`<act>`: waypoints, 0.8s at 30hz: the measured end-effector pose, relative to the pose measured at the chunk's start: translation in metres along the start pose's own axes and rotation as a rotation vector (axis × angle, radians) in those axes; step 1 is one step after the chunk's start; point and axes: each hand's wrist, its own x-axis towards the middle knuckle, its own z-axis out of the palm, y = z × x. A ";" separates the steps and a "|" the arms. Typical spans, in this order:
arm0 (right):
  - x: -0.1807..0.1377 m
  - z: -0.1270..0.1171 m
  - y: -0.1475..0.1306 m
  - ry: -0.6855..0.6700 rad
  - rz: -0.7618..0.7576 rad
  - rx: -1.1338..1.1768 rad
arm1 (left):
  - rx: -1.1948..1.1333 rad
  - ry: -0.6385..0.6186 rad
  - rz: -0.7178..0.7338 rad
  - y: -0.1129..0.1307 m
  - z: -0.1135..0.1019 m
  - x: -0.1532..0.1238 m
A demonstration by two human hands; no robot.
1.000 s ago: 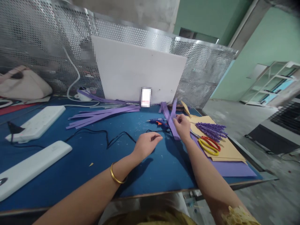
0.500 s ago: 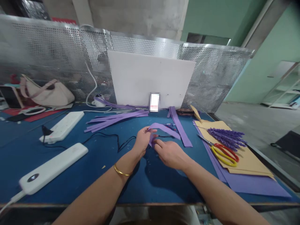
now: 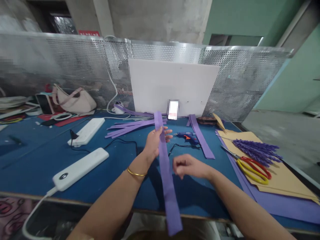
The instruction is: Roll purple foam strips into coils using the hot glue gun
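A long purple strip [image 3: 167, 176], perhaps paper or felt, runs from above my left hand [image 3: 152, 141] down past the table's front edge. My left thumb pins it against the palm side, while the other fingers stretch out behind it. Just right of the strip, my right hand [image 3: 188, 166] is held with curled fingers, apart from it; I see nothing in it. Beyond the hands lies a blue glue gun [image 3: 187, 136] with a black cord. Several loose purple strips [image 3: 130, 127] lie behind my left hand, and a folded strip [image 3: 202, 139] lies to the right.
At right, scissors [image 3: 252, 170] and a purple flower bunch [image 3: 258, 151] lie on tan sheets [image 3: 282, 180] over purple ones. On the left are a white power bank [image 3: 82, 168], a power strip [image 3: 87, 131] and a handbag [image 3: 75, 100]. A phone [image 3: 173, 110] leans against a white board [image 3: 172, 83].
The purple strip, bent between both hands before, now hangs stretched out lengthwise from my left hand. My right hand has come off it and moved down and right. The view has shifted left.
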 end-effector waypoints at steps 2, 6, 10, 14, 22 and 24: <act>0.006 -0.003 0.006 0.383 -0.036 0.021 | -0.052 -0.065 -0.059 -0.003 0.005 -0.006; 0.015 0.001 0.013 0.560 0.038 0.057 | -0.145 -0.121 -0.101 -0.016 0.015 -0.016; 0.018 0.018 0.009 0.410 0.094 0.161 | -0.130 -0.083 -0.083 -0.024 0.018 -0.018; 0.016 0.024 0.006 0.290 0.130 0.156 | -0.022 0.100 0.041 -0.018 0.011 -0.009; 0.001 -0.068 0.039 1.181 0.322 -0.525 | 0.062 0.129 -0.009 -0.021 0.006 -0.004; -0.005 -0.088 0.050 1.188 0.486 -0.607 | 0.072 0.080 -0.046 -0.024 0.009 -0.008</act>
